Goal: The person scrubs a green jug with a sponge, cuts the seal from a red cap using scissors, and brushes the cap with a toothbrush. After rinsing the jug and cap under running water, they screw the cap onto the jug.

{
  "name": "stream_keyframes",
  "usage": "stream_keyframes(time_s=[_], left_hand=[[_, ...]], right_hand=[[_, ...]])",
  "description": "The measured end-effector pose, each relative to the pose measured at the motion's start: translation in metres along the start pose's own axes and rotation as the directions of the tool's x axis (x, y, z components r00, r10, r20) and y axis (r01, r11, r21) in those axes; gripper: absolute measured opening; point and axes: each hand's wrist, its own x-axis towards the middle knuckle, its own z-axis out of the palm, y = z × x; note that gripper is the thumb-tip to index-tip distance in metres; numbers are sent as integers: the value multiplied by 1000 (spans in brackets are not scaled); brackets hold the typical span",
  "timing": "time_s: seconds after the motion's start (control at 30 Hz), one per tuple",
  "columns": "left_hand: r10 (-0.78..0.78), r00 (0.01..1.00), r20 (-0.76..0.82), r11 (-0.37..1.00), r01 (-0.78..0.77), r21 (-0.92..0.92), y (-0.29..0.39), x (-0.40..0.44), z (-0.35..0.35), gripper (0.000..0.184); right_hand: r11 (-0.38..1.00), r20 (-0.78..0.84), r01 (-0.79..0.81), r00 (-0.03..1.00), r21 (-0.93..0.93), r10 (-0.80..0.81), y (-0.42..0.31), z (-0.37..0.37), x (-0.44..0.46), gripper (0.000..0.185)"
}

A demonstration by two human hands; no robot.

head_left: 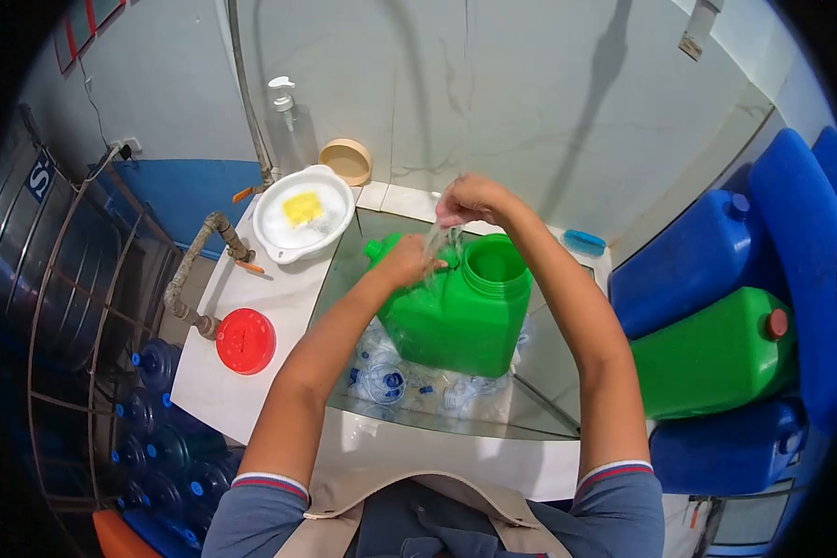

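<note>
A green jerrycan (456,321) with a wide round open mouth stands in a glass-walled basin (553,372). My left hand (405,262) is closed at the top of the jerrycan, around its handle area, beside the small spout on the left. Above and behind the mouth, my right hand (472,201) has its fingers closed together. Something clear, water or thin transparent plastic, streams down from it towards my left hand; what the fingers hold cannot be made out. Around the jerrycan's base lie several clear and blue small pieces (381,381).
A white bowl (279,244) of suds with a yellow sponge (302,209) sits back left. Nearby are a pump bottle (288,130), a red lid (245,341) and a pipe (179,279). A blue brush (583,243) lies back right. Blue and green jerrycans (707,358) stack at right.
</note>
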Motion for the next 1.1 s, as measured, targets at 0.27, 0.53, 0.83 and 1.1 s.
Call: stream_keyframes(time_s=[0.27, 0.53, 0.83, 1.1], left_hand=[[-197, 916, 349, 979, 168, 112, 62, -5, -28, 44], [-363, 854, 372, 652, 518, -553, 94, -55, -34, 45], [-785, 250, 567, -401, 493, -772, 78, -198, -54, 32], [-790, 393, 471, -421, 210, -882, 97, -189, -93, 34]], right_hand=[[703, 23, 200, 967, -682, -253, 30, 0, -14, 29], [1, 144, 346, 394, -938, -908, 154, 53, -37, 61], [-38, 161, 344, 338, -938, -927, 31, 70, -74, 55], [75, -52, 267, 92, -961, -994, -140, 19, -120, 45]])
